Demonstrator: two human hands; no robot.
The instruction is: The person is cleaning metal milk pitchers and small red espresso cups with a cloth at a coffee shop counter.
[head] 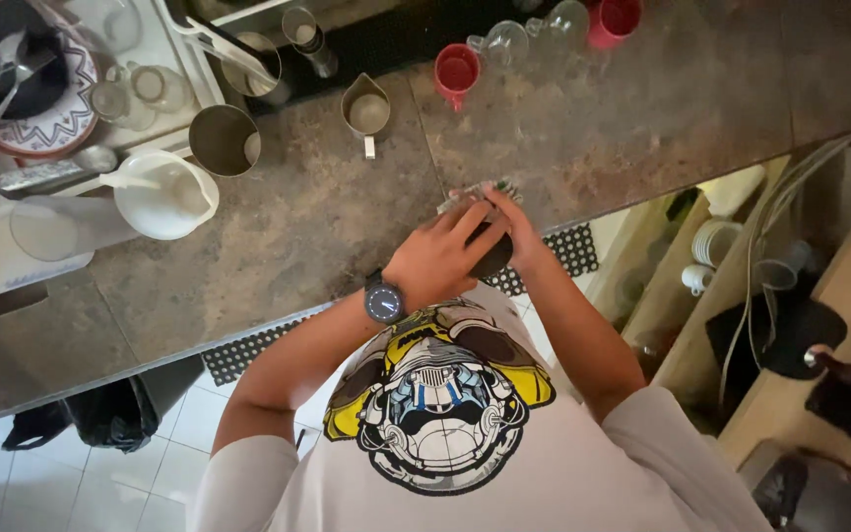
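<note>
Fingers [467, 219] of the left hand [435, 261]: curled over the top of a dark rounded object [492, 254], clenched on it. Black round wristwatch [383, 300] on that wrist.

Right hand [514, 222]: fingers closed against the far side of the same dark rounded object, also pinching a small crumpled wrapper with a faint pattern [470, 195]. What the object is cannot be told; both hands cover most of it.

Position: object held just above the near edge of the mottled brown stone table [593, 128], in front of the person's white printed shirt [445, 433].

State of work, as judged: object is in hand and being wrapped or unwrapped, not yet set down; nothing poured or moved among the vessels shown.

Beyond the hands, on the table:
- small steel milk jug with handle [366, 113], well apart
- larger steel cup [224, 140]
- white plastic jug with a spoon inside [162, 194]
- two red mugs [457, 74]
- clear glassware [504, 41]

Far left: white drying rack [174, 44] holding a patterned plate [36, 94].

Below: black perforated rubber mat [248, 347] on white floor tiles [150, 463].
</note>
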